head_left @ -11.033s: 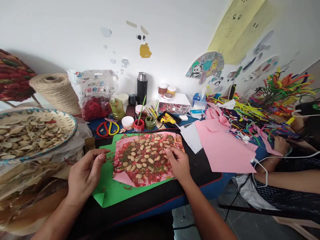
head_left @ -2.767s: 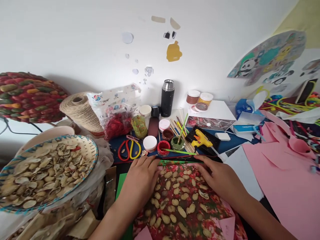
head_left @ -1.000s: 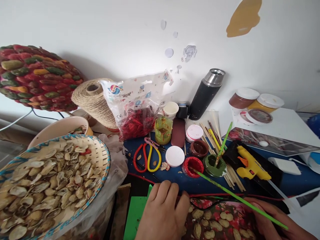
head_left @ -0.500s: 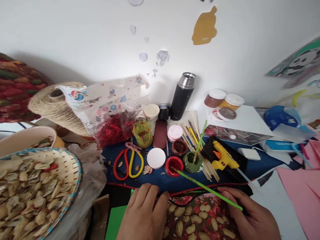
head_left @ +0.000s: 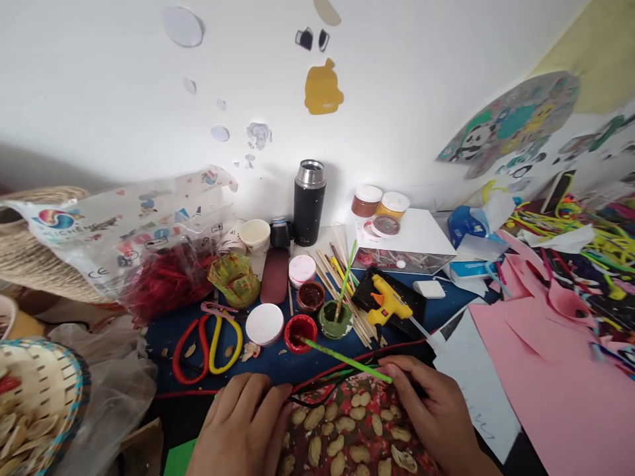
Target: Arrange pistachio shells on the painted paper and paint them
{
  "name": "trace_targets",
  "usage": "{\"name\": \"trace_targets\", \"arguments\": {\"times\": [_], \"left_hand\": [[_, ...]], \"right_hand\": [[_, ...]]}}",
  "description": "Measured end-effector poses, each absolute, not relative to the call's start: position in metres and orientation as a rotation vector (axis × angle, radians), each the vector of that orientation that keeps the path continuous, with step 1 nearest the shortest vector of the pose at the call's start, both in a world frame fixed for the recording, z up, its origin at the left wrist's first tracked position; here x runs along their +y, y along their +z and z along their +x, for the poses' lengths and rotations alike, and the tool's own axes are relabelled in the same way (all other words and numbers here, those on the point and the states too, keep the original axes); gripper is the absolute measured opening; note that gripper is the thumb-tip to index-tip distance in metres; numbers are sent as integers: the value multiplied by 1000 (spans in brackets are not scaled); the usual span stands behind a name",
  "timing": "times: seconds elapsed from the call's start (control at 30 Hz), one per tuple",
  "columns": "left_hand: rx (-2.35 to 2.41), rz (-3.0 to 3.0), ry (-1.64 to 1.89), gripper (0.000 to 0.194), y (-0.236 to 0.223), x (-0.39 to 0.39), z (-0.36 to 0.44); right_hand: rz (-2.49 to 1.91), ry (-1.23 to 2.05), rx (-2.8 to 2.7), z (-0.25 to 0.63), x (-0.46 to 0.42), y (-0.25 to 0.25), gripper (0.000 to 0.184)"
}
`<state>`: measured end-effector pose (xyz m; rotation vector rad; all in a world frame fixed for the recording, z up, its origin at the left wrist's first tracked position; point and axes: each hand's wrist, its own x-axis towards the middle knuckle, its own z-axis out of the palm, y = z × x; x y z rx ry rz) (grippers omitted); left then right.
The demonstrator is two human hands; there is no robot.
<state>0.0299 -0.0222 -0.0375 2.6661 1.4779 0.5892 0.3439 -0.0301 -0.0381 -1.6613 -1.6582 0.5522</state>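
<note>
A green-handled paintbrush [head_left: 347,361] slants down into a pot of red paint [head_left: 301,318]. My right hand [head_left: 430,411] has thumb and forefinger closed at the brush's handle end, beside a red-and-brown painted surface [head_left: 342,404] dotted with peanut shells [head_left: 360,454]. On this surface's left side rests my left hand [head_left: 243,418], back upward and fingers bent over the edge; the fingertips and what they grip are partly hidden. Just behind stand a green paint pot [head_left: 331,328] with another brush in it, and a brown paint pot [head_left: 310,305].
Scissors [head_left: 218,365] and a white lid [head_left: 264,324] lie left of the pots. Sticks, a yellow glue gun [head_left: 390,301] and pink sheets [head_left: 555,377] extend rightward. A black flask [head_left: 308,211] stands against the wall; a basket of shells [head_left: 42,370] is at left.
My view has swung right, so everything appears farther left. My right fingers now sit nearer the brush's handle end, which lay across the hand before. The left hand keeps its place on the painted surface.
</note>
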Motion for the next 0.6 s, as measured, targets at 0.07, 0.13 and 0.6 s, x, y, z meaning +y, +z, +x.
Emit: {"name": "trace_targets", "arguments": {"times": [0.07,0.13,0.6], "left_hand": [[1469,2686,651,20,-37,-20,31],[1463,2700,727,22,-35,-18,32],[1366,2696,964,30,-38,-9,34]], "right_hand": [[-1628,535,-1670,342,-29,-36,29],[-1596,521,-1688,339,-29,-32,27],[-1916,417,-1763,361,-6,7,28]]}}
